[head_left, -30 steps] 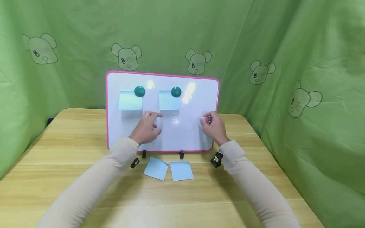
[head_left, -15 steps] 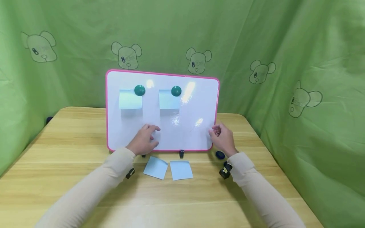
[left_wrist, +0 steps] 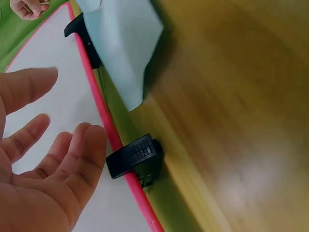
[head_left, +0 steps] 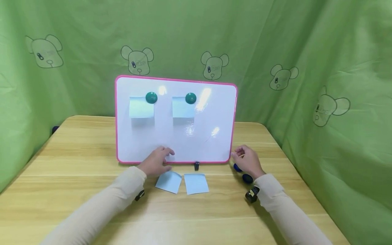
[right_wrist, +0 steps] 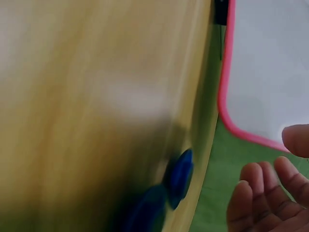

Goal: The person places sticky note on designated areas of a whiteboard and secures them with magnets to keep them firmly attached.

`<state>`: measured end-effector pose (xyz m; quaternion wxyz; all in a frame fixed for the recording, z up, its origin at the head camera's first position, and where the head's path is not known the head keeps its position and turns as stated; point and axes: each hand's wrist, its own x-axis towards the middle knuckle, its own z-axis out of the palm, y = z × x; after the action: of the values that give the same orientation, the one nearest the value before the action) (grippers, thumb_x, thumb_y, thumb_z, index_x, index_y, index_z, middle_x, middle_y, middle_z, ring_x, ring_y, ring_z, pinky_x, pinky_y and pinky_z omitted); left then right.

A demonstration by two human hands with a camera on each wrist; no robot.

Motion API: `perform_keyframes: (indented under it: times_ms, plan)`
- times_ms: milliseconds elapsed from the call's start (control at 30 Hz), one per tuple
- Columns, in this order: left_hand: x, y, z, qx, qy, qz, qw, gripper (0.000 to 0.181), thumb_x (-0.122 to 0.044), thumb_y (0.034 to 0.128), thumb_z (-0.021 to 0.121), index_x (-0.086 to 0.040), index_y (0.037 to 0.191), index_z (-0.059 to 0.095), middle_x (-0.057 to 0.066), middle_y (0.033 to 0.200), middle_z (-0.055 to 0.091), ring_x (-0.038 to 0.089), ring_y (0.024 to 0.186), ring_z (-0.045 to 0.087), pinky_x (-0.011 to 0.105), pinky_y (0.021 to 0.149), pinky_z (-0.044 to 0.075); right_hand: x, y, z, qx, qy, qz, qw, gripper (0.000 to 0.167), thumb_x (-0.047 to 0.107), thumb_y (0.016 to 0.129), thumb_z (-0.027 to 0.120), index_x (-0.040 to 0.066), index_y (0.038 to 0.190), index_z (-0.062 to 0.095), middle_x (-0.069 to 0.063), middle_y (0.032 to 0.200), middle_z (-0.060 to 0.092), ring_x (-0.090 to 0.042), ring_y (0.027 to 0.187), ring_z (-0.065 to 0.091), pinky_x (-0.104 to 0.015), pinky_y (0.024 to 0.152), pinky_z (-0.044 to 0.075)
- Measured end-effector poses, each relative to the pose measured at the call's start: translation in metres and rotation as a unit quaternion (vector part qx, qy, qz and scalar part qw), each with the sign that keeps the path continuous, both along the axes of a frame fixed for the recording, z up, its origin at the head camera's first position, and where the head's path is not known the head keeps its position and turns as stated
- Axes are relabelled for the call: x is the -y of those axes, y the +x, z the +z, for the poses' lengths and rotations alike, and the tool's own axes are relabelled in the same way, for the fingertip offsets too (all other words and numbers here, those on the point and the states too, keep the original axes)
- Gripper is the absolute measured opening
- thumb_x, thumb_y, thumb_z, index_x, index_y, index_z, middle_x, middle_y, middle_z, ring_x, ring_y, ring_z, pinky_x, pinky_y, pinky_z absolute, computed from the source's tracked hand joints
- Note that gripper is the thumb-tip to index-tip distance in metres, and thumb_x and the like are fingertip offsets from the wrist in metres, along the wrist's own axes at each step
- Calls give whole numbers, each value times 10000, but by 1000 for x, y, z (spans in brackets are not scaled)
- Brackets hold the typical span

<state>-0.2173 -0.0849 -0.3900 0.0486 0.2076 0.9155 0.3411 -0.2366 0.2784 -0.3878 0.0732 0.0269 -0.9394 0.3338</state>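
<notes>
My left hand [head_left: 155, 161] hovers at the lower edge of a pink-framed whiteboard [head_left: 211, 144], just above a blue sticky note [head_left: 169, 183]. Its fingers are loosely bent and hold nothing. A second sticky note [head_left: 196, 184] lies to the right on the table. Beside the board's lower right corner, my right hand [head_left: 248, 160] hangs relaxed, nothing between its fingers. Near it lie a blue round magnet [head_left: 237, 167] and a darker one [head_left: 247, 179]. On the board, green magnets [head_left: 151, 97] hold two pale blue notes [head_left: 141, 110] by their upper right corners.
Black stand clips [head_left: 196, 166] grip the board's bottom edge; my left hand covers one in the head view, but the left wrist view shows that clip [left_wrist: 135, 157]. Green curtain [head_left: 177, 34] surrounds the wooden table [head_left: 183, 217] at the back and sides.
Both hands have moved down and back from the board. My right hand has also shifted right, past the board's edge, bringing the two magnets on the table into sight.
</notes>
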Motion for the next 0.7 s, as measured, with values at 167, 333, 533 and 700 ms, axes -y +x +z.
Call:
perform_keyframes:
  times_ms: [167,333,533,700]
  plan:
    - [-2,3,-5,164,-394,-263,9987,444,-118,792,793,-87,1195,610,85,1105,551,225,940,563,356,843,510,-10,3,-2,360,383,114,9986,294,226,932,631,-15,1099,602,-162,1024,619,-326,957,576,-458,826,486]
    - [-2,6,-3,188,-733,-527,9957,458,-128,756,824,-82,1167,627,68,1085,555,222,973,547,365,868,499,-16,4,-1,783,791,382,9931,358,232,908,664,-36,1139,604,-228,1084,611,-384,997,575,-508,840,490]
    - [-4,10,0,409,-813,-523,9945,457,-94,691,862,-116,1094,649,50,1096,547,224,1002,534,375,897,492,-19,3,-5,1299,970,507,9855,408,240,850,741,-33,1120,604,-201,1041,616,-340,936,584,-483,809,497]
    - [-5,11,-4,405,-938,-614,9929,467,-58,634,886,-137,1031,654,54,1063,552,226,987,521,372,860,495,-24,-3,-16,1396,1036,619,9828,397,248,807,782,-1,1069,617,-148,976,618,-295,874,576,-452,765,499]
